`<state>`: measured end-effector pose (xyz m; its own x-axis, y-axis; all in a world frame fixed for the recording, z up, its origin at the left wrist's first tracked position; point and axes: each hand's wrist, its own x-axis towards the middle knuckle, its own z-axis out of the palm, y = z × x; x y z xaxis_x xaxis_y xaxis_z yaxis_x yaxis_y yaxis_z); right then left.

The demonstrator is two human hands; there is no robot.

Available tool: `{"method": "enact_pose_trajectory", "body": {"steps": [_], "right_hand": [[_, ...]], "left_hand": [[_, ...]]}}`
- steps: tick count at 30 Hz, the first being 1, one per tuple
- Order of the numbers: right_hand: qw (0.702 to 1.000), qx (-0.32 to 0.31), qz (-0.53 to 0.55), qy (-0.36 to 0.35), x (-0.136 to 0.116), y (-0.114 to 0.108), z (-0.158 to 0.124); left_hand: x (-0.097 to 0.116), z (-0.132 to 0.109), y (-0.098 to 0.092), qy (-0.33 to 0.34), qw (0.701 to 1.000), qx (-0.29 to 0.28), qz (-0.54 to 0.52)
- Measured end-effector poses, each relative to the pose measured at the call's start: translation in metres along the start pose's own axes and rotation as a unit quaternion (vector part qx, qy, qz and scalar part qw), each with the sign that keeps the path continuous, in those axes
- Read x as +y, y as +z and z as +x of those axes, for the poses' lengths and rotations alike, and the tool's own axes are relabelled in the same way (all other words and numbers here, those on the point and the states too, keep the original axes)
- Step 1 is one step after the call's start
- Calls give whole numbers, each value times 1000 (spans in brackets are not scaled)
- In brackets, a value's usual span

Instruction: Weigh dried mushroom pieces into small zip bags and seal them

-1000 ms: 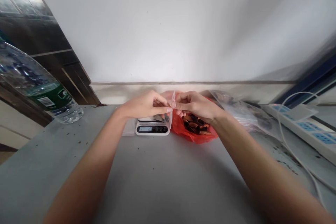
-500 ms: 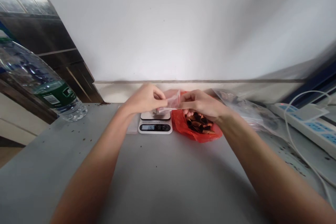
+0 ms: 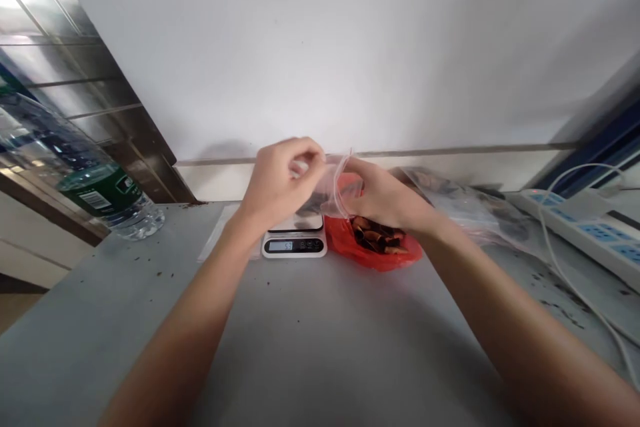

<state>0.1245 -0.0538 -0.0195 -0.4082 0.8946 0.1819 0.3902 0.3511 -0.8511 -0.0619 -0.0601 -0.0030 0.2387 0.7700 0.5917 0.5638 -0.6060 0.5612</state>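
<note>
A small clear plastic bag (image 3: 330,183) is stretched between my hands, its mouth spread toward the right. My left hand (image 3: 285,180) pinches the bag's left part above the digital scale (image 3: 295,245). At the bag's mouth, my right hand (image 3: 377,193) has its fingers closed at the opening, some of them seen through the film. Below my right hand lies a red plastic bag (image 3: 383,260) holding several dark brown curled pieces (image 3: 377,237). The scale's plate is partly hidden by my left hand and the clear bag.
On the left stands a water bottle (image 3: 107,190) with a green label. Flat clear bags (image 3: 217,233) lie left of the scale. At the right are a large clear plastic bag (image 3: 465,207), a power strip (image 3: 590,227) and a white cable (image 3: 560,267). A white wall (image 3: 320,47) rises behind.
Both hands have risen slightly and the clear bag between them is now wider open at its mouth. My left hand has turned upward, uncovering more of the flat bags beside the scale.
</note>
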Motion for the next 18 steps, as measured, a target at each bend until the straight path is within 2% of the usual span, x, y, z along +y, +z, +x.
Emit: {"method": "enact_pose_trajectory", "body": {"steps": [2,3,5,7,9,10,12,15,18], "right_hand": [[1000,-2,-12,-24,-1,-9,-2],[999,-5,-19,-32,-1,-14,-3],[998,-20,-29,-42,-1,-24,-5],[998,-32,-42,-46,1,-32,-6],[997,-26,-62,-45,4,-41,-7],[996,-18,-72,-44,6,-45,-7],[996,-15,-85,-34,9,-54,-8],[994,-36,-103,-31,13,-72,-13],[987,-32,-156,-27,14,-91,-19]], "left_hand": [[-12,3,3,-56,997,62,-7],[-20,4,4,-108,992,57,-36],[-33,5,7,-226,961,-1,-161],[-42,6,9,-302,908,-46,-287],[-47,8,11,-336,866,-72,-363],[-48,9,11,-338,858,-80,-379],[-48,11,13,-316,862,-86,-385],[-48,14,17,-269,887,-71,-369],[-44,16,22,-198,942,-71,-263]]}}
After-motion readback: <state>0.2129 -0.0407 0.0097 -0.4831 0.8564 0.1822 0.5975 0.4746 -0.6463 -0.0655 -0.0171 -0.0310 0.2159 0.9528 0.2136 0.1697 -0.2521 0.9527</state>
